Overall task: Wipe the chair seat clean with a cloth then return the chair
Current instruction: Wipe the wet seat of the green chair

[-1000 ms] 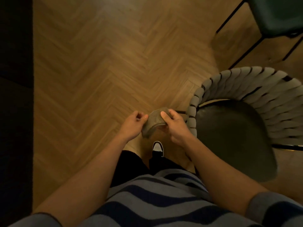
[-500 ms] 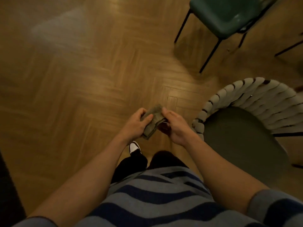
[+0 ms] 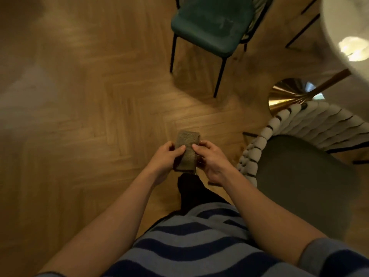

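Head view: left hand [image 3: 164, 158] and right hand [image 3: 212, 159] pinch the folded cloth [image 3: 186, 154] between them — probably squaring a pad — chair seat [image 3: 299, 176] just right, untouched.

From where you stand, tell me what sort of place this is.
Probably a home dining area: a green padded chair on thin black legs, a white round tabletop on a brass pedestal base, and herringbone wood flooring.
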